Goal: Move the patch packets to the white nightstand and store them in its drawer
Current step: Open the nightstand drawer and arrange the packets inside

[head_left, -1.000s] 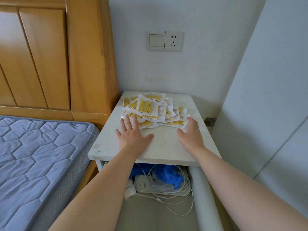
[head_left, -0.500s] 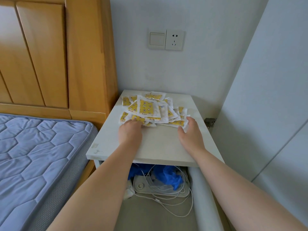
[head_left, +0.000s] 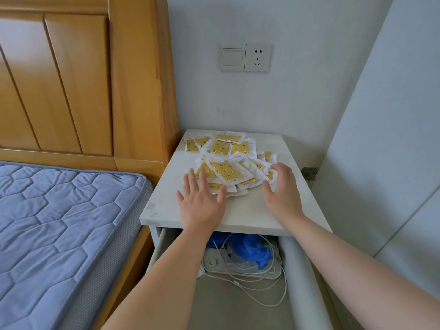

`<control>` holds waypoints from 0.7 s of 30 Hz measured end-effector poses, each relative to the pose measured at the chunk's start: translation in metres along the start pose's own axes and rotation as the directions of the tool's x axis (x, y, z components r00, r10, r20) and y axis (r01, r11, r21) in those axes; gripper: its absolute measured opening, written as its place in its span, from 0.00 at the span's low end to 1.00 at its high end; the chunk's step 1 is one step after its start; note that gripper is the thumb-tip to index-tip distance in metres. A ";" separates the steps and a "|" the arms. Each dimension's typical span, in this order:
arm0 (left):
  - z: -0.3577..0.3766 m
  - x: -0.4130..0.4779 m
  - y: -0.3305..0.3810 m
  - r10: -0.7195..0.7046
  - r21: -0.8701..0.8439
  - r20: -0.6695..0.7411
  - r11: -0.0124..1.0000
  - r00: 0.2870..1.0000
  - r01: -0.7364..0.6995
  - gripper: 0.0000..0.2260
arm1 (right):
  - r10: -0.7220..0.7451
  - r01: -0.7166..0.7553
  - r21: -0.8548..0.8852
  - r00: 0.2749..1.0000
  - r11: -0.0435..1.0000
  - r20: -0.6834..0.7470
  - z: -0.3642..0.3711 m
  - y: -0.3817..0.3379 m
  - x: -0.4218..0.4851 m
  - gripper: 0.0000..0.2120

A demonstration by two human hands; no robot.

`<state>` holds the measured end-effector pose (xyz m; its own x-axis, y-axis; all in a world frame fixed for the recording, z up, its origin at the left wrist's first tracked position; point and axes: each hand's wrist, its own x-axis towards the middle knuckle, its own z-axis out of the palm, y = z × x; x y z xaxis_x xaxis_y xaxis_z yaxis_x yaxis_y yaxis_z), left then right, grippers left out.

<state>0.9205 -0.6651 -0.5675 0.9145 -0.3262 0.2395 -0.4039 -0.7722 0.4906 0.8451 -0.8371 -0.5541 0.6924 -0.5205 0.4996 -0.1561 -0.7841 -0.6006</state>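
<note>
1. Lying in a loose, overlapping heap as yellow-and-white flat square patch packets [head_left: 228,163], on the back half of the white rectangular nightstand's tabletop [head_left: 164,201], with none inside the drawer yet.
2. Stretching the left hand [head_left: 202,206] palm down at the heap's near left edge, grip open, fingers straight and spread, fingertips touching the nearest packets.
3. Cupping the right hand [head_left: 281,194] at the heap's near right edge, grip open, fingers gently bent against the packets, pinching nothing.
4. Standing pulled out beneath the tabletop as a pale open drawer [head_left: 302,270], holding a crumpled blue plastic bag [head_left: 252,248], a white power strip [head_left: 238,270] and tangled thin white cables [head_left: 273,298] towards its back.
5. Flanking the nightstand on the left as a blue quilted mattress [head_left: 59,222] and an orange-brown wooden headboard [head_left: 71,79]; hanging on the wall above as a white switch-and-socket plate [head_left: 246,57].
</note>
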 end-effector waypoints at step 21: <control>0.002 0.006 0.000 -0.051 0.025 0.025 0.998 0.998 0.050 0.27 | 0.345 -0.137 -0.425 0.815 0.895 0.465 0.041 -0.048 0.085 0.35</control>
<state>0.9258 -0.6677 -0.5677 0.9342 -0.3001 0.1929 -0.3566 -0.8012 0.4805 0.9402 -0.8293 -0.5086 0.8379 -0.5383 -0.0900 -0.5338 -0.7739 -0.3407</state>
